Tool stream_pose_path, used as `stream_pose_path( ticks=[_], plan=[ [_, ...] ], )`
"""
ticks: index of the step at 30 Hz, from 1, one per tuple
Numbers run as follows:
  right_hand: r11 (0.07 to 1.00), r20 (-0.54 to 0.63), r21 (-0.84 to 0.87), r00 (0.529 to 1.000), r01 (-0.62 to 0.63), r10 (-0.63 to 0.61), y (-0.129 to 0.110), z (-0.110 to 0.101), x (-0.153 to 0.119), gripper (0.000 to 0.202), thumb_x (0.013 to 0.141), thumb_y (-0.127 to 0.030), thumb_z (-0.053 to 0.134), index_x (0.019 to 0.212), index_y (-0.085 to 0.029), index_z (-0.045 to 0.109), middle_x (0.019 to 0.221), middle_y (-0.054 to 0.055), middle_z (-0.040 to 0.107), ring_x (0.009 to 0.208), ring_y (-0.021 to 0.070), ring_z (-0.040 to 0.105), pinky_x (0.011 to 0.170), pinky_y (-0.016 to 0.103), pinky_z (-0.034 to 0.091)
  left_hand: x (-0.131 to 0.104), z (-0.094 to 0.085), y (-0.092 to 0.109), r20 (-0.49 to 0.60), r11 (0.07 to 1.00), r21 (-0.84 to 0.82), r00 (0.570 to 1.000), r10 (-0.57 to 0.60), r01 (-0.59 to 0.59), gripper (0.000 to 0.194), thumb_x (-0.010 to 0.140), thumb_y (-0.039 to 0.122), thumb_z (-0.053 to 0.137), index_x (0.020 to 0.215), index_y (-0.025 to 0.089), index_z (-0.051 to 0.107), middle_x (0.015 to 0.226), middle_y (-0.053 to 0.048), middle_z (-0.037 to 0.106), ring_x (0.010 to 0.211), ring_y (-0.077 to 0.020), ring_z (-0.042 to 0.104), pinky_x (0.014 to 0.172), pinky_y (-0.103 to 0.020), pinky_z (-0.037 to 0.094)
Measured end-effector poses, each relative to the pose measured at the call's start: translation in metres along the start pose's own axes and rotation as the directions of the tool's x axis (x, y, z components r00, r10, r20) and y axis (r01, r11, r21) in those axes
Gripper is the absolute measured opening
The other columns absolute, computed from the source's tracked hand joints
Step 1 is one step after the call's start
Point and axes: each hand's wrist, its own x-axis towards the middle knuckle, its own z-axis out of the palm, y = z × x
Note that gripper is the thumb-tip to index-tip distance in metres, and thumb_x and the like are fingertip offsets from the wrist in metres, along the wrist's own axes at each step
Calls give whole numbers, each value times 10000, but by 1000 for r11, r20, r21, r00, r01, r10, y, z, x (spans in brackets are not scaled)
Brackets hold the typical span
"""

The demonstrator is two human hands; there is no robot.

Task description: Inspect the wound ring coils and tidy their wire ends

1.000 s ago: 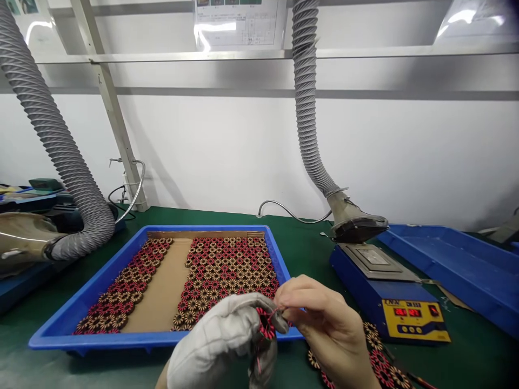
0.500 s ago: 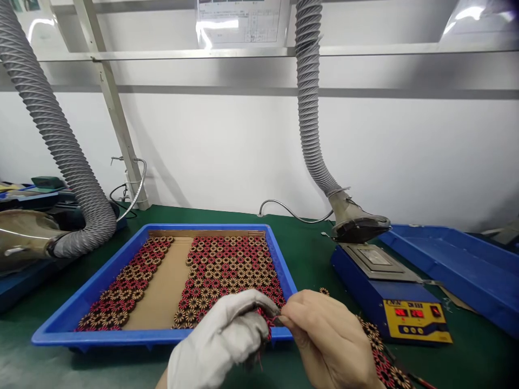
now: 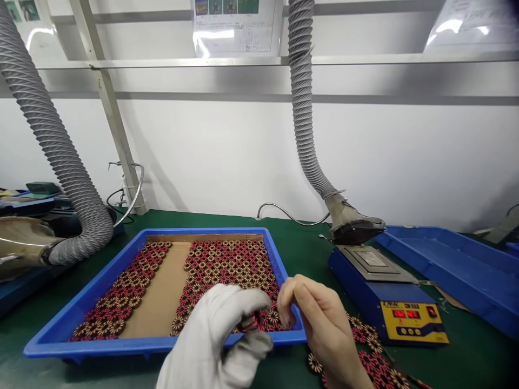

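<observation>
My left hand (image 3: pixel 219 335), in a white glove, is curled round a small red and dark wound part (image 3: pixel 249 322) at the front edge of the blue tray (image 3: pixel 121 346). Just to its right is my bare right hand (image 3: pixel 320 324), raised with its fingers bent inward; whether anything is between the fingertips is too small to tell. Behind both hands, the tray holds rows of red and tan wound rings (image 3: pixel 235 267) on brown cardboard (image 3: pixel 162 294). More such rings (image 3: pixel 371 362) lie on the green table beside my right wrist.
A blue heating unit (image 3: pixel 389 302) with a yellow display panel stands at the right, under an extraction hood (image 3: pixel 352 224). Behind it lies another blue tray (image 3: pixel 454 265). A second duct (image 3: pixel 60 146) comes down at the left. A red-handled tool (image 3: pixel 417 381) is at the bottom right.
My hands have moved apart from each other; their fingertips met before. The fingers of my left hand have loosened round the part, and the camera view has shifted slightly.
</observation>
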Motion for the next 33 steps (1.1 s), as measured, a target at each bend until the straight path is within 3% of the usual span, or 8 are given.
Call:
stream_pose_path(
  ticks=[5, 11, 16, 19, 21, 25, 29, 33],
  plan=[
    [949, 125, -242, 976, 202, -176, -5, -2, -8, 88, 953, -275, 599, 1022, -304, 647, 897, 3, 619, 835, 167, 542, 724, 270, 426, -2, 3, 0, 245, 681, -584, 896, -371, 442, 239, 868, 411, 647, 1070, 292, 698, 814, -6, 644, 630, -111, 569, 588, -182, 488],
    [957, 116, -200, 975, 209, -189, 4, -1, -9, 58, 946, -284, 624, 975, -315, 663, 810, -22, 645, 751, 160, 563, 676, 288, 409, 4, 16, -6, 438, 304, -811, 863, -251, 501, 366, 824, 477, 698, 1043, 184, 683, 638, 2, 586, 547, -104, 547, 552, -194, 431],
    [944, 70, -121, 952, 306, -299, 9, 2, -8, 87, 931, -225, 647, 934, -312, 658, 740, -44, 629, 651, 136, 542, 601, 275, 398, 3, 20, -8, 459, 373, -774, 859, -227, 512, 362, 858, 468, 638, 1074, 178, 647, 654, -2, 589, 524, -121, 569, 514, -207, 432],
    [906, 34, -236, 935, 351, -353, 5, 2, -10, 118, 938, -160, 608, 902, -272, 614, 729, -33, 588, 658, 139, 518, 602, 277, 389, 10, 15, 1, 243, 815, -495, 948, -203, 302, 204, 897, 356, 592, 1038, 219, 641, 785, -33, 651, 673, -167, 618, 608, -256, 487],
    [884, 25, -332, 940, 330, -341, 1, 2, -12, 140, 955, -156, 561, 841, -236, 571, 705, -26, 533, 658, 140, 491, 594, 278, 360, 16, 12, 7, 56, 995, -93, 997, 51, -46, 179, 894, 233, 567, 1062, 213, 624, 869, -61, 662, 754, -202, 619, 671, -319, 505],
    [991, -53, -126, 997, 53, -60, -8, 6, -12, 262, 967, -301, 554, 734, -198, 493, 633, -37, 438, 567, 111, 389, 516, 246, 286, 22, 7, 8, 5, 787, 462, 889, 459, -409, 298, 860, 41, 472, 1100, 161, 600, 942, -127, 669, 850, -253, 622, 719, -403, 508],
    [872, 113, 391, 956, -294, 272, -12, 8, -4, 314, 884, -340, 655, 696, -200, 446, 467, -116, 299, 364, 45, 223, 385, 189, 167, 18, 6, 6, 39, 684, 614, 880, 473, -394, 340, 843, 2, 519, 1110, 194, 607, 986, -121, 688, 931, -271, 626, 786, -429, 495],
    [892, -29, 407, 973, -197, 228, -13, 0, 1, 322, 887, -313, 653, 662, -197, 454, 489, -94, 346, 356, 63, 376, 371, 182, 215, 19, 9, 7, 34, 766, 520, 905, 424, -378, 334, 845, 39, 510, 1143, 169, 587, 997, -125, 682, 903, -268, 630, 779, -430, 499]
  ],
)
